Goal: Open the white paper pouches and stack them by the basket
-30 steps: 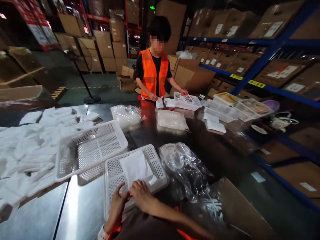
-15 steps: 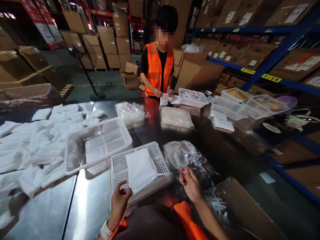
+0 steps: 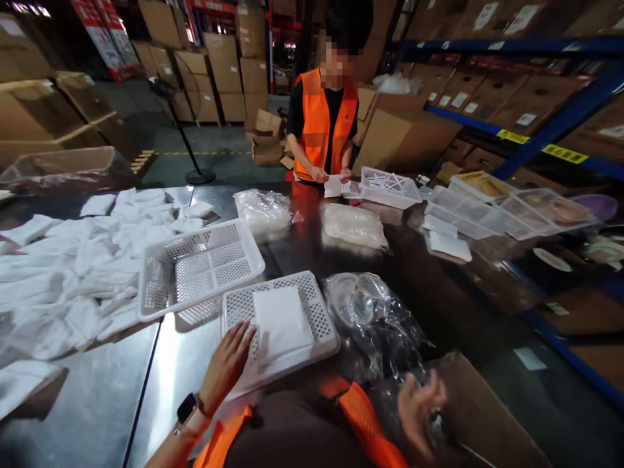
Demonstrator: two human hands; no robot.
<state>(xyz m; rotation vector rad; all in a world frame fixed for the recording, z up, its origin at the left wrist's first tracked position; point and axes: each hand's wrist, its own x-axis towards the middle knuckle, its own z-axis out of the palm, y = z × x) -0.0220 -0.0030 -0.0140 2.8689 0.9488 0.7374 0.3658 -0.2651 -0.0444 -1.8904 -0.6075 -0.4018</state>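
Observation:
A flat white packet (image 3: 283, 322) lies in the upside-down or shallow white plastic basket (image 3: 327, 328) in front of me; which way up the basket stands I cannot tell. My left hand (image 3: 233, 357) rests by the packet's left side, its fingers stretched out flat over the basket. Off to the lower right, my right hand (image 3: 422, 409) is smeared by motion above an open cardboard box (image 3: 487, 409), and its grip does not show. Beside the basket sits a clear plastic bag (image 3: 375, 312) with round clear pieces inside.
White packets (image 3: 73, 279) are heaped on the left, beside a deeper white basket (image 3: 202, 266). Two filled plastic bags (image 3: 266, 211) lie mid-table. Across the table, a person in an orange vest (image 3: 322, 123) holds a white sheet. More baskets (image 3: 465, 211) stand at the right.
My right hand has moved down and right, from the basket's right side to over the cardboard box. My left hand's curled fingers have straightened out flat beside the packet.

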